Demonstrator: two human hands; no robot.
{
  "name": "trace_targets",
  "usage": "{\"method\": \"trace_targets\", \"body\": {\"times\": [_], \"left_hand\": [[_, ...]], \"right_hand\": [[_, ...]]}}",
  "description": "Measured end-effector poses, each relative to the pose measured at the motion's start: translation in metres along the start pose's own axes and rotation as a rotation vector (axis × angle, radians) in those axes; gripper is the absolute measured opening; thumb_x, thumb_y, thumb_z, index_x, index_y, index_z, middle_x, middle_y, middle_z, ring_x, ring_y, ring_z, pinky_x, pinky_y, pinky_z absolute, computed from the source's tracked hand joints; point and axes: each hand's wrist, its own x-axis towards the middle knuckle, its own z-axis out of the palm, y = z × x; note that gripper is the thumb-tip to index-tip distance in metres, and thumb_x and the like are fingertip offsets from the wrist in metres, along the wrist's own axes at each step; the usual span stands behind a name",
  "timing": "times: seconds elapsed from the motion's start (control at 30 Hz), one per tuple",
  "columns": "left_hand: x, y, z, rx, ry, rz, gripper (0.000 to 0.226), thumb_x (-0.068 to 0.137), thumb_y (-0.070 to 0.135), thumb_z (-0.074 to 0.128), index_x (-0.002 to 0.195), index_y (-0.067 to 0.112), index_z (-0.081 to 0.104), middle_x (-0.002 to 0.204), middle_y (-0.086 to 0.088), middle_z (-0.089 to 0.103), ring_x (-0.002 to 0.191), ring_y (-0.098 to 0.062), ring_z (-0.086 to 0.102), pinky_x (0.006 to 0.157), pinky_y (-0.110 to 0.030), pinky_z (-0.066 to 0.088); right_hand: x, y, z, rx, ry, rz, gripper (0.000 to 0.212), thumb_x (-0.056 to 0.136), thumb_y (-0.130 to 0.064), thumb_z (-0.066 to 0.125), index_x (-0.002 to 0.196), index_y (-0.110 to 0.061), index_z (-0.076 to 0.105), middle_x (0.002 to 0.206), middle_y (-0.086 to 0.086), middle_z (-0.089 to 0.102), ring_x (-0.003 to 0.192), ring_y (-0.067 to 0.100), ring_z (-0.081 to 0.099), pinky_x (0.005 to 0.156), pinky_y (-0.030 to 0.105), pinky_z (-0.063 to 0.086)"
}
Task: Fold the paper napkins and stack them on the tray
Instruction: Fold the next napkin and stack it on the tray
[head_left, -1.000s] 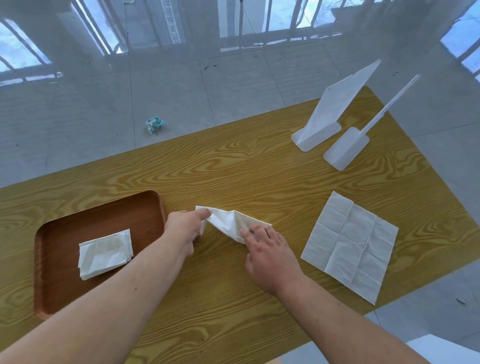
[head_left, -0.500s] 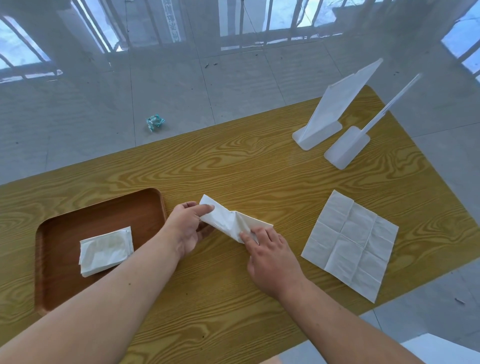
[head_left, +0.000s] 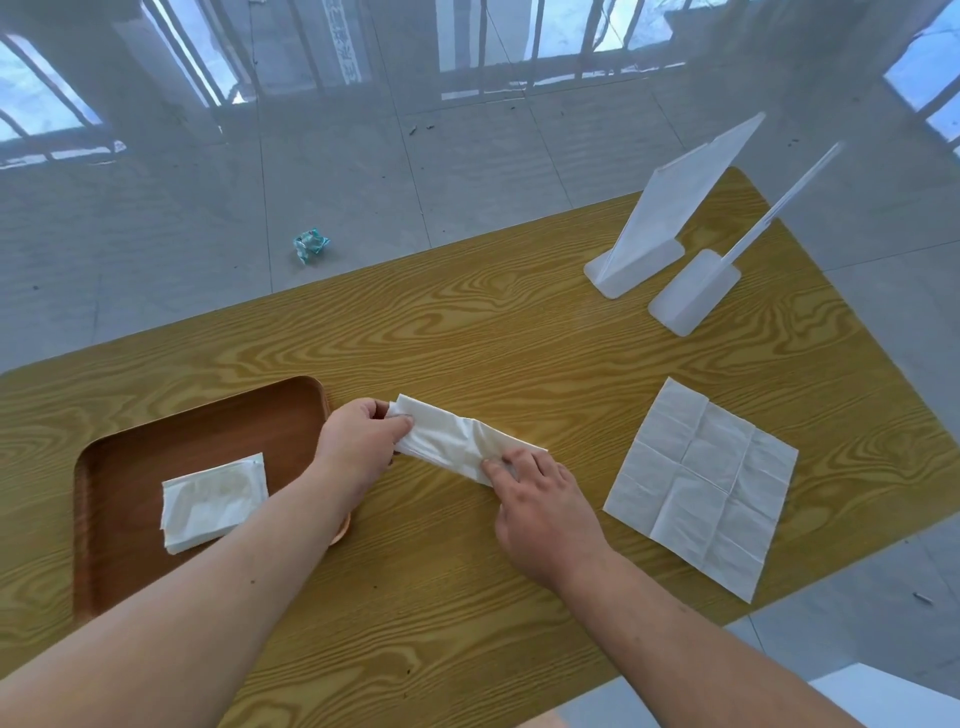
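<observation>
A brown wooden tray with rounded corners (head_left: 135, 467) lies on the yellow wood-grain tabletop (head_left: 467, 332), and everything here is placed from it. Inside the tray, toward its nearer half, sits a folded white paper napkin (head_left: 213, 501), a small, slightly rumpled rectangle lying flat on the tray floor.

Just beside the tray's right rim, a long, narrow strip of white paper napkin (head_left: 457, 441), partly folded, stretches away from the tray across the tabletop. The left hand (head_left: 358, 447) reaches over the tray's right edge, and its grip is closed on the strip's tray-side end, thumb and fingers pinching the paper and lifting that end a little. The right hand (head_left: 540, 499), farther from the tray, lies palm down, its fingertips (head_left: 493, 467) pressing the strip's other end against the tabletop; its grip is a flat press rather than a pinch.

Farther right of the tray, past the right hand, an unfolded square white paper napkin (head_left: 701, 483) with crease lines lies flat near the tabletop's edge. At the far right corner, well away from the tray, stand two white plastic stands (head_left: 670, 208), close together. On the grey tiled floor (head_left: 467, 156) beyond the tray lies a crumpled teal-and-white wrapper (head_left: 310, 245).
</observation>
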Motion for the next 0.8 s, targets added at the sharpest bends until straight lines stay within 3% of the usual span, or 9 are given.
{"method": "trace_targets", "body": {"times": [0.07, 0.13, 0.23, 0.33, 0.43, 0.5, 0.6, 0.7, 0.8], "left_hand": [[-0.013, 0.010, 0.005, 0.141, 0.075, 0.147, 0.009, 0.086, 0.038, 0.069, 0.085, 0.029, 0.072, 0.081, 0.006, 0.075, 0.074, -0.016, 0.069, 0.064, -0.042, 0.058], [-0.028, 0.023, 0.014, 0.251, 0.121, 0.298, 0.014, 0.083, 0.046, 0.065, 0.080, 0.032, 0.067, 0.071, 0.012, 0.070, 0.066, -0.008, 0.064, 0.055, -0.032, 0.047], [-0.045, 0.040, 0.032, 0.278, 0.025, 0.447, 0.019, 0.082, 0.054, 0.066, 0.081, 0.035, 0.065, 0.079, 0.027, 0.070, 0.064, -0.001, 0.063, 0.051, -0.025, 0.045], [-0.053, 0.048, 0.049, 0.221, -0.251, 0.392, 0.037, 0.078, 0.074, 0.067, 0.085, 0.038, 0.069, 0.078, 0.013, 0.075, 0.066, -0.007, 0.069, 0.057, -0.031, 0.056], [-0.049, 0.043, 0.057, 0.263, -0.183, 0.300, 0.054, 0.082, 0.081, 0.055, 0.085, 0.028, 0.069, 0.078, 0.004, 0.075, 0.071, -0.021, 0.069, 0.066, -0.045, 0.058], [-0.043, 0.032, 0.057, 0.458, -0.061, 0.309, 0.047, 0.088, 0.074, 0.054, 0.102, 0.031, 0.066, 0.087, 0.012, 0.069, 0.073, -0.009, 0.063, 0.058, -0.035, 0.051], [-0.037, 0.021, 0.059, 0.608, -0.049, 0.276, 0.064, 0.086, 0.072, 0.063, 0.131, 0.028, 0.054, 0.118, 0.006, 0.062, 0.091, -0.012, 0.062, 0.071, -0.035, 0.053], [-0.035, 0.019, 0.063, 0.601, -0.053, 0.273, 0.086, 0.075, 0.081, 0.067, 0.139, 0.028, 0.047, 0.123, 0.004, 0.060, 0.097, -0.016, 0.063, 0.075, -0.037, 0.055], [-0.035, 0.018, 0.070, 0.668, -0.099, 0.420, 0.096, 0.068, 0.080, 0.075, 0.142, 0.031, 0.041, 0.129, 0.007, 0.054, 0.107, -0.017, 0.061, 0.076, -0.031, 0.050]], "right_hand": [[0.001, -0.001, -0.002, 0.008, -0.005, -0.011, 0.060, 0.092, -0.030, 0.045, 0.150, -0.022, 0.039, 0.150, 0.007, 0.042, 0.139, 0.030, 0.037, 0.115, 0.045, 0.036], [0.001, 0.000, -0.005, 0.029, -0.006, -0.018, 0.059, 0.091, -0.028, 0.045, 0.149, -0.021, 0.040, 0.149, 0.006, 0.045, 0.138, 0.030, 0.039, 0.113, 0.045, 0.038], [-0.003, 0.004, -0.009, 0.041, 0.026, -0.047, 0.056, 0.091, -0.025, 0.047, 0.147, -0.018, 0.045, 0.144, 0.005, 0.051, 0.133, 0.028, 0.045, 0.110, 0.043, 0.041], [-0.012, 0.009, -0.013, 0.050, 0.143, -0.075, 0.040, 0.086, -0.020, 0.045, 0.120, -0.015, 0.064, 0.115, 0.003, 0.064, 0.108, 0.028, 0.058, 0.093, 0.044, 0.052], [-0.020, 0.021, -0.018, 0.116, 0.326, 0.078, 0.015, 0.078, -0.015, 0.044, 0.086, -0.018, 0.057, 0.084, -0.001, 0.056, 0.078, 0.023, 0.051, 0.073, 0.041, 0.051], [-0.023, 0.029, -0.020, 0.203, 0.434, 0.165, 0.012, 0.079, -0.016, 0.044, 0.086, -0.018, 0.054, 0.083, -0.002, 0.054, 0.077, 0.021, 0.047, 0.073, 0.036, 0.047], [-0.028, 0.034, -0.020, 0.213, 0.492, 0.129, 0.022, 0.078, -0.014, 0.042, 0.097, -0.014, 0.054, 0.090, 0.002, 0.056, 0.083, 0.023, 0.049, 0.076, 0.034, 0.044], [-0.023, 0.035, -0.019, 0.283, 0.386, 0.168, 0.026, 0.083, -0.012, 0.050, 0.108, -0.014, 0.056, 0.099, 0.001, 0.058, 0.091, 0.022, 0.053, 0.080, 0.033, 0.048], [-0.018, 0.036, -0.018, 0.362, 0.254, 0.208, 0.024, 0.092, -0.017, 0.053, 0.115, -0.019, 0.058, 0.104, -0.004, 0.059, 0.097, 0.017, 0.054, 0.082, 0.031, 0.049]]}}
